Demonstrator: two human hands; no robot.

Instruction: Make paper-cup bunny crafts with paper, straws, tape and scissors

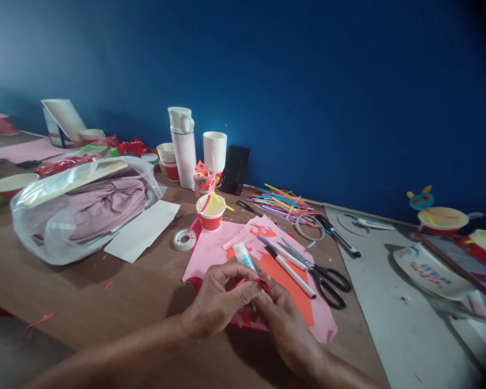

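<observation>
Two bare forearms (117,348) reaching in from the near edge, the left hand (221,300) and right hand (283,329) meeting low over the paper. Fingertips (249,283) of both hands pinched together on a small red paper scrap (263,284), the remaining fingers curled and close, none spread. Just past the left hand, a white-and-blue glue tube (240,255) tilted upright, its lower end hidden by the fingers; whether held or only touching, impossible to tell.

Under the hands, a pink paper sheet (210,251) with an orange-red paper piece (285,289) on it. Beside the right hand, a white marker (291,273) lying across the orange-red paper, and black-handled scissors (328,286) just to the right. Farther left, a tape roll (184,240) and a red paper cup (210,214) with yellow strips. Far left, a plastic bag (81,216) around mauve cloth. Along the far edge, a white flask (183,147), stacked paper cups (214,151), a black phone (235,169) and colored straws (283,202).
</observation>
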